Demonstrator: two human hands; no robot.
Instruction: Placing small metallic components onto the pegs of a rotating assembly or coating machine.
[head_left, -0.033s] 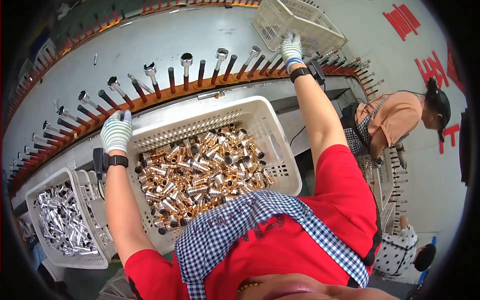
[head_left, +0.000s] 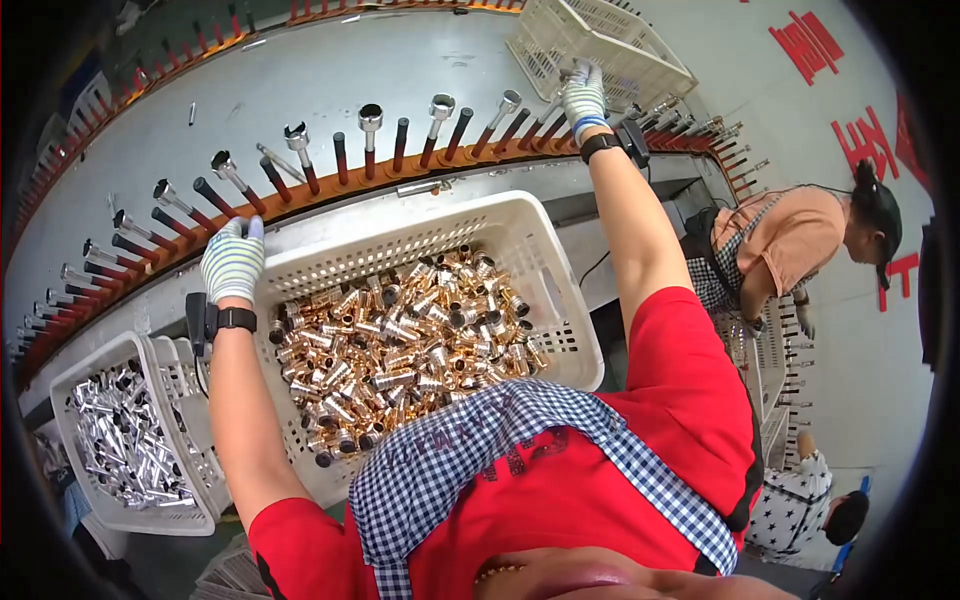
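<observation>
My left hand [head_left: 232, 260], in a striped work glove, rests on the far left rim of a white plastic basket [head_left: 560, 300] heaped with gold-coloured metal fittings [head_left: 400, 345]. My right hand [head_left: 582, 97], also gloved, reaches far out to the row of dark red pegs [head_left: 400, 145] on the orange conveyor rail and touches one near the rail's right end. Some pegs carry silver metal caps [head_left: 371, 113]. Whether the right fingers pinch a part cannot be told. Black bands sit on both wrists.
A second white basket [head_left: 70, 385] of silver tubes stands at the lower left. An empty white crate [head_left: 600, 40] lies beyond the rail. A person in an orange top [head_left: 800, 235] bends at the right; another person [head_left: 820, 500] is lower right.
</observation>
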